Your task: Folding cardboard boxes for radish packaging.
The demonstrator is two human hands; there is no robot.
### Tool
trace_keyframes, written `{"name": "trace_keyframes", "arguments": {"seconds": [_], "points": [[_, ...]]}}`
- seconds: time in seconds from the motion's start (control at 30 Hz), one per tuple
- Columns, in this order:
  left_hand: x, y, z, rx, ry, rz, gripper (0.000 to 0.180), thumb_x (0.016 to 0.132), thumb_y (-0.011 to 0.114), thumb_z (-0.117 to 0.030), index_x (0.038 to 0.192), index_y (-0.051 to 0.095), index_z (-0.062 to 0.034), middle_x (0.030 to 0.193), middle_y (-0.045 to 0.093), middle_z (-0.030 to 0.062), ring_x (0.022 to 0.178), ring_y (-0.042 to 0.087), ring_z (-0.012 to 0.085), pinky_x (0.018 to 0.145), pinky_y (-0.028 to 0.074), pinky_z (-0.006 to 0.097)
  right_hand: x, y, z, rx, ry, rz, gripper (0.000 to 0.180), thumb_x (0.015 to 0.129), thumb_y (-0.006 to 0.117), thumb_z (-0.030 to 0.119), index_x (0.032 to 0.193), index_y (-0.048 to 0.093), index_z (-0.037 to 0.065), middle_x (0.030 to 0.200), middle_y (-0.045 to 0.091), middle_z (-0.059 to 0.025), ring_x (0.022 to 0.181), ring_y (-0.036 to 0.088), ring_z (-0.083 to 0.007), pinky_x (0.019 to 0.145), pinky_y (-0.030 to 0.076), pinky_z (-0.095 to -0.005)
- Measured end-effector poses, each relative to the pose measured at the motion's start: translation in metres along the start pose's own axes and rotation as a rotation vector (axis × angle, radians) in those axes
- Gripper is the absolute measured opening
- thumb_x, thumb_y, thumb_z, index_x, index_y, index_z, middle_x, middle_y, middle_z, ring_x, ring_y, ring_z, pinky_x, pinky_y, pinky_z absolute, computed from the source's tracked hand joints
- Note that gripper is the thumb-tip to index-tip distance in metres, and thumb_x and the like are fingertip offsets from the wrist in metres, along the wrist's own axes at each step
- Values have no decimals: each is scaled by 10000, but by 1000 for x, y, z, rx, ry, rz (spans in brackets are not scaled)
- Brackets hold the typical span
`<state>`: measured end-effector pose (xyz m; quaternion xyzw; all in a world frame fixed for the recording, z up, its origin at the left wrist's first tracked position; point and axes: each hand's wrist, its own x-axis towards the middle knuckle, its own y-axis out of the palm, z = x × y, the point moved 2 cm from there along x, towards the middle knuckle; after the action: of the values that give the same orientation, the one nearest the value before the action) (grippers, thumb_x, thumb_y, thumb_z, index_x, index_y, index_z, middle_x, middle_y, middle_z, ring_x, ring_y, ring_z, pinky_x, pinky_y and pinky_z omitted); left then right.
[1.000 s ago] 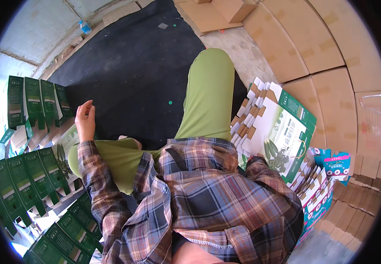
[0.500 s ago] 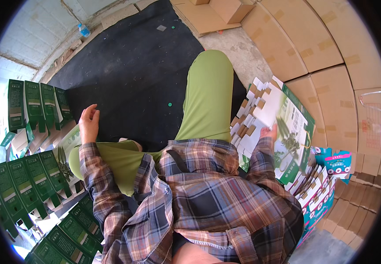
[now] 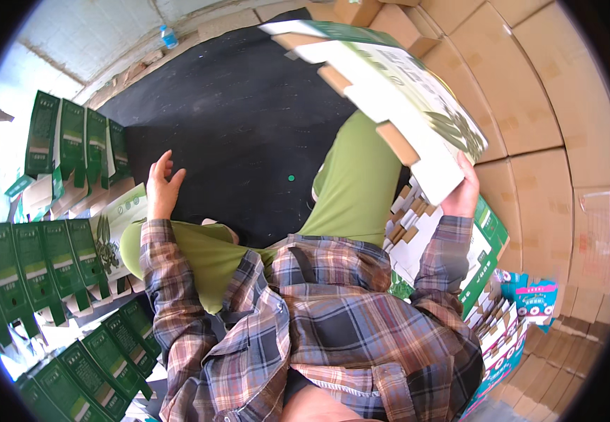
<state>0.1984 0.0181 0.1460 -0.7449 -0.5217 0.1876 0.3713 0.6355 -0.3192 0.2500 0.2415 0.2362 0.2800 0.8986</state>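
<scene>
Carton blank (image 3: 389, 84) up, r. hand (image 3: 462, 193)

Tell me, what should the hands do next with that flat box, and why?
Probably bring the left hand across to grip the flat box. Only the right hand holds it, raised above the knee, and the left hand hangs open and empty beside the black mat.

Flat green-and-white printed carton blank (image 3: 389, 91) held up in right hand (image 3: 462, 197), above right knee. Stack of flat green-and-white carton blanks (image 3: 453, 246) right of person, below raised one. Plain brown cardboard boxes (image 3: 530, 105) stacked further right. Folded upright green cartons (image 3: 45, 260) in rows at left. Left hand (image 3: 162, 186) free beside them, over black floor mat (image 3: 227, 126). Small clear plastic bottle (image 3: 169, 36) beyond mat, far left.
</scene>
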Motion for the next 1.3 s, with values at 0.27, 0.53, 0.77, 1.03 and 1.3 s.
{"name": "trace_keyframes", "arguments": {"seconds": [0.27, 0.53, 0.77, 1.03, 1.3], "points": [[5, -48, 2, -1037, -14, -185, 593, 786, 700, -202, 1292, 431, -49, 1331, 444, 110, 1198, 452, 214, 1026, 329, 358, 47, 86, -43, -198, 303, 328, 369, 913, 452, 238, 1158, 545, -23, 975, 645, -102, 799, 628, -182, 712, 511, -309], [-1, -55, 40, -1316, -199, -428, 333, 874, 632, -242, 1113, 547, -26, 1055, 590, 48, 970, 554, 162, 894, 428, 329, 117, 125, -121, -156, 639, 391, 409, 907, 441, 479, 842, 570, 96, 575, 426, 26, 510, 432, -133, 542, 434, -324], [-4, -33, 35, -1107, -346, -359, 270, 825, 685, -151, 1057, 591, -49, 988, 619, 22, 906, 551, 112, 831, 420, 283, 127, 142, -161, -838, -11, 111, 680, 840, 614, 452, 1288, 367, 3, 1199, 497, -140, 942, 566, -219, 732, 506, -366], [-20, -46, 6, -752, -179, -53, 182, 772, 684, -13, 944, 643, -54, 917, 596, -9, 854, 549, 116, 796, 431, 250, 105, 168, -188, -1352, -590, 203, 1157, 651, 807, 378, 1418, 44, -33, 1464, 83, -271, 1340, 240, -369, 1052, 312, -417], [-29, -45, -3, -862, -194, -152, 148, 826, 642, -24, 974, 639, -33, 956, 632, 18, 888, 587, 123, 808, 467, 264, 123, 158, -197, -1333, -655, 135, 896, 671, 605, 31, 1417, 109, 12, 1456, 179, -229, 1286, 356, -361, 1030, 347, -380]]}}
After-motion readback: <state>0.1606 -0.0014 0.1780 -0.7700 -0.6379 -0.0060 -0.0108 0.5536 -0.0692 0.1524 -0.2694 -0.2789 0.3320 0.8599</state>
